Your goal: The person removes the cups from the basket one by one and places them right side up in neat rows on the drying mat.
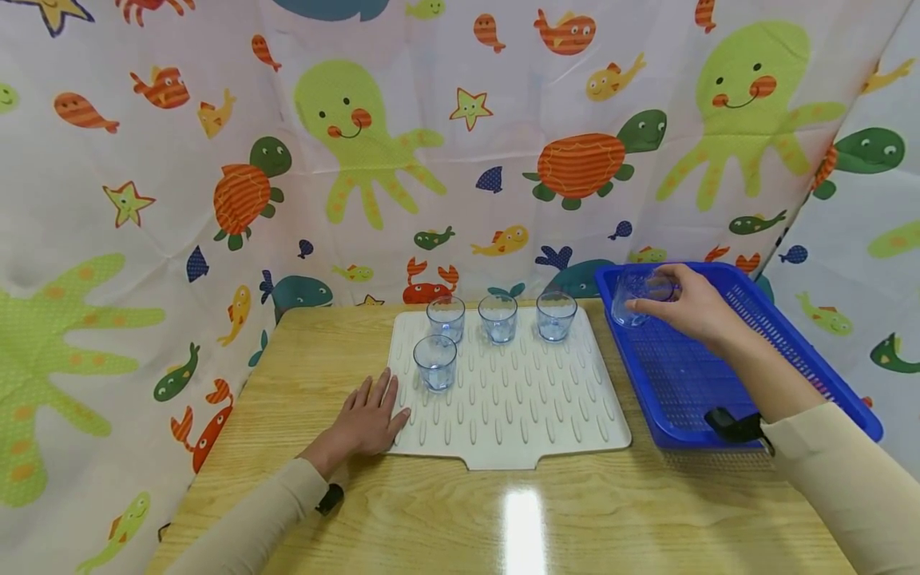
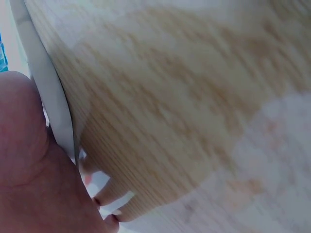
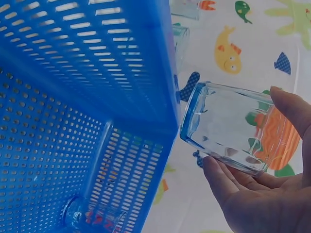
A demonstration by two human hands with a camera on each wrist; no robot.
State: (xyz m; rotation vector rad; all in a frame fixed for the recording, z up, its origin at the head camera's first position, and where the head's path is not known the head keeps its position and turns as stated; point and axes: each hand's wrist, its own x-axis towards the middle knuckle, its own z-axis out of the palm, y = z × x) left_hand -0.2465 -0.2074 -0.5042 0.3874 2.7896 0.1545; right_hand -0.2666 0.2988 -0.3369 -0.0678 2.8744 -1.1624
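Note:
My right hand (image 1: 690, 303) holds a clear drinking glass (image 3: 233, 128) between thumb and fingers, above the left rim of the blue basket (image 1: 650, 399). In the right wrist view another glass (image 3: 92, 216) lies inside the basket's corner. My left hand (image 1: 370, 419) rests with fingers spread at the left edge of the white ridged drying board (image 1: 503, 407). Several clear glasses stand on that board: a front-left glass (image 1: 435, 363), a back-left glass (image 1: 446, 319), a middle glass (image 1: 498, 319) and a right glass (image 1: 556, 317).
The wooden table (image 1: 431, 519) runs in front of the board and to its left. A white curtain (image 1: 460, 160) printed with sea animals hangs behind the table and along both sides. The basket stands close to the board's right side, its walls rising above the table.

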